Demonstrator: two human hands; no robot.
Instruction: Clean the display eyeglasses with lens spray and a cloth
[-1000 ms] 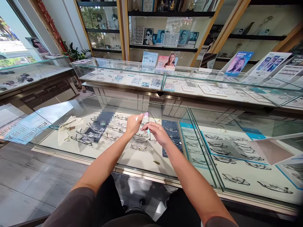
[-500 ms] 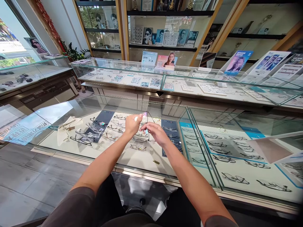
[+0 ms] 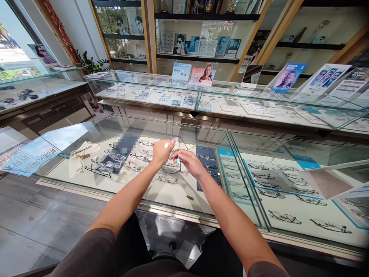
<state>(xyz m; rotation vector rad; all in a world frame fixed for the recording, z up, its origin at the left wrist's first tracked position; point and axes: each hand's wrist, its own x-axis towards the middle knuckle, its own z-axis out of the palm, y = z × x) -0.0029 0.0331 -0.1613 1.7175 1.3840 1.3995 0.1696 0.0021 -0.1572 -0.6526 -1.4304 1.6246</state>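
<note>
Evidently, both bare forearms are reaching forward over the glass worktop (image 3: 173, 199), with the hands meeting above its middle. The left hand (image 3: 162, 152) is pinching the upper lens of a pair of eyeglasses (image 3: 178, 143), some of its fingers hidden; the right hand (image 3: 191, 162) is pinching the frame lower down. The eyeglasses are standing on edge between them, while spectacle frames (image 3: 167, 180) are lying under the glass. Beyond, another display case (image 3: 144, 107) is stretching before tall shelves (image 3: 207, 17), and grey floor tiles (image 3: 23, 204) are showing at left.

Two hands (image 3: 162, 152) (image 3: 190, 161), one held eyeglass frame (image 3: 176, 162).
</note>
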